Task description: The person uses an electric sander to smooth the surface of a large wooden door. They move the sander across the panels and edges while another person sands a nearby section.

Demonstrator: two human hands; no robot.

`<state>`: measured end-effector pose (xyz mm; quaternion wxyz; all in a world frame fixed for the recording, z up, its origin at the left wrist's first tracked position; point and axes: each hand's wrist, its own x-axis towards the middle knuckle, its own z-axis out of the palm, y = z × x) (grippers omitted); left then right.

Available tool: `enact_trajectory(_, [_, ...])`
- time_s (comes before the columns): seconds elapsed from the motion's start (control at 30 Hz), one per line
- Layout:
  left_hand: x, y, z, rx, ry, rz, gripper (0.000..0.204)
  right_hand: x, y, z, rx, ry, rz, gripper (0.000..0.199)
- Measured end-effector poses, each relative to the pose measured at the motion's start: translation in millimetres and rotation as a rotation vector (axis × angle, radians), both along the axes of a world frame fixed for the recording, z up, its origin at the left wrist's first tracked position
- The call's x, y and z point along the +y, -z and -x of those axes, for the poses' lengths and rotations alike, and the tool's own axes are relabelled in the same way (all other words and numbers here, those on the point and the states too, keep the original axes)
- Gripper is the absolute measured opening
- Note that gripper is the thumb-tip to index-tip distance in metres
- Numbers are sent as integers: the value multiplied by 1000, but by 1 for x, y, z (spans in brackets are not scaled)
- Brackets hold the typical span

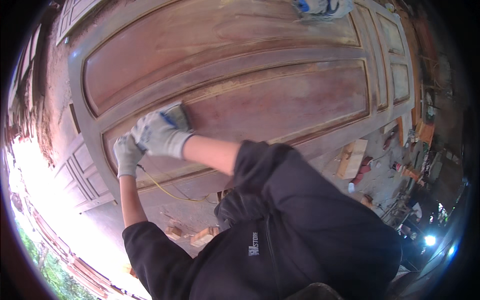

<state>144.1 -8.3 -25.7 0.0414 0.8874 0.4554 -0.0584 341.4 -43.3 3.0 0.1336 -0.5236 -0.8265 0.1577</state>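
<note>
A reddish-brown wooden panel door (280,100) lies flat before me, its recessed panels dusty and patchy in colour. My right hand (159,135), in a pale work glove, is closed over a hand-held power sander (182,115), which rests at the left end of the nearer long panel. Close beside it, my gloved left hand (127,154) is closed at the tool's rear end, its fingers partly hidden. A yellow cord (172,194) trails from near the left hand across the door's near edge.
At the far edge lies a blue-and-white shape (325,7), perhaps another gloved hand; I cannot tell. Another panel door (82,172) stands low at the left. Wood blocks (352,159) (204,236) and scattered items lie on the ground on the near side.
</note>
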Motion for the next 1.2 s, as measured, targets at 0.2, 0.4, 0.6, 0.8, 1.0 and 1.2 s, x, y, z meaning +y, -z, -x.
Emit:
enact_trajectory(0.2, [-47,-5,33,170,-117,176,35,-56,23,58,34,55,-70,30])
enact_trajectory(0.4, [-131,-42,-107,295,-150,369,43,-144,1,-74,81,9,-62,50])
enact_trajectory(0.6, [-180,-24,-278,50,159,248,18,-219,-9,-255,112,160,-6,57])
enact_trajectory(0.8, [-226,-9,-454,-205,327,250,10,-290,-15,-410,46,323,-35,65])
enact_trajectory(1.0, [-259,-3,-560,-226,369,147,8,-324,-6,-497,-50,444,-19,67])
enact_trajectory(1.2, [-219,3,-484,-252,293,179,8,-272,-16,-418,-36,433,-4,61])
